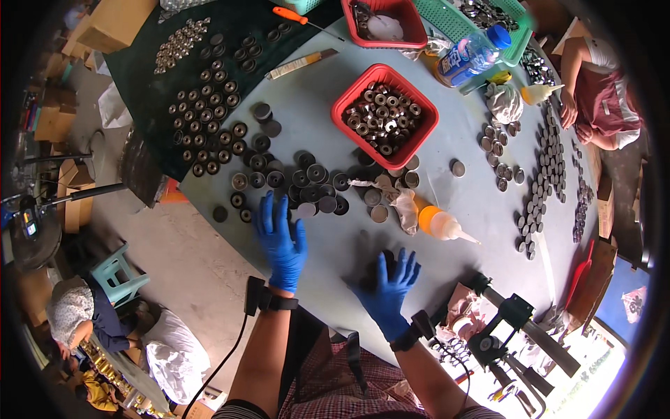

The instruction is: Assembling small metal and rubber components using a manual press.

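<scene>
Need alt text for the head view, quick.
Two blue-gloved hands work at a grey table: the left hand lies flat near dark round metal parts, the right hand covers one. Beyond sit a red basket of rings and an orange-capped squeeze bottle.

Basket [347, 105] behind discs [314, 187], bottle [438, 222] right.

plastic bottle [472, 55], blue-white label (lying, far table) | brown cardboard boxes [112, 24], top left

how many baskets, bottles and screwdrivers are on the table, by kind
red baskets: 2
green baskets: 2
squeeze bottles with nozzles: 2
water bottle: 1
orange-handled screwdriver: 1
total: 8
</scene>
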